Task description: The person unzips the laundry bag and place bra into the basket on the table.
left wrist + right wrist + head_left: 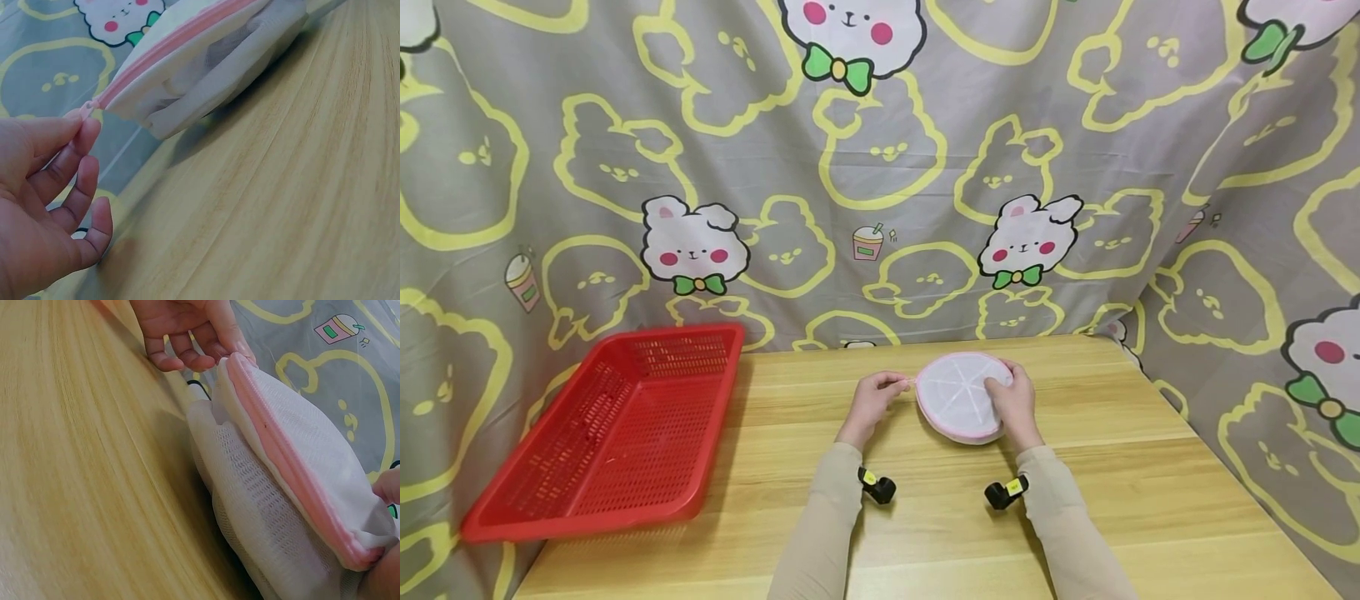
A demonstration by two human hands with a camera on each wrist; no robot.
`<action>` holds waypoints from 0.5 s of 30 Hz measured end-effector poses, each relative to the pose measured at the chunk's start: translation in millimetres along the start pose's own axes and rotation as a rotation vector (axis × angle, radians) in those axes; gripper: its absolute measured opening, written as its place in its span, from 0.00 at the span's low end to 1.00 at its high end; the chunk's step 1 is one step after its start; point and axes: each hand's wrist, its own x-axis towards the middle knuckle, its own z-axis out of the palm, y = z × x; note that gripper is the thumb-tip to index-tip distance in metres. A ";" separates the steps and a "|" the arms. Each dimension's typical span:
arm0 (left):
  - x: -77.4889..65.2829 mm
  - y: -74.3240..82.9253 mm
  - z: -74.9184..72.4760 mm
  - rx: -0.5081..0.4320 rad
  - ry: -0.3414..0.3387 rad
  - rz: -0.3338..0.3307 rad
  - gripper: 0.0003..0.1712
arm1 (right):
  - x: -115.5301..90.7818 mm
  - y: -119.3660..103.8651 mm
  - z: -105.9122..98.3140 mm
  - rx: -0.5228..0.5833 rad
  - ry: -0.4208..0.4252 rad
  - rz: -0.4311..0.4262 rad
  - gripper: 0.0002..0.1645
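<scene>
A round white mesh laundry bag with a pink zipper round its rim is held tilted over the wooden table. Between thumb and forefinger my left hand pinches the pink zipper pull at the bag's left edge; the other fingers of that hand are loosely curled. My right hand grips the bag's right edge, thumb on the top face and fingers behind it. Seen from the left wrist, the zipper looks closed along the visible side. Something pale shows faintly through the mesh side.
To the left, a red plastic basket with perforated walls stands on the wooden table. A grey curtain printed with cartoon animals hangs behind the table and along its sides. Each wrist wears a small black camera.
</scene>
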 end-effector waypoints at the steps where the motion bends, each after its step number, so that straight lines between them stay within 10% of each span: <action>1: 0.0 0.1 -0.4 0.002 -0.007 0.000 0.10 | 0.1 -0.1 -0.2 -0.002 0.000 0.004 0.35; 15: 0.0 -1.7 -5.4 0.045 -0.100 0.011 0.15 | -1.6 -2.4 -1.4 -0.009 -0.004 0.013 0.35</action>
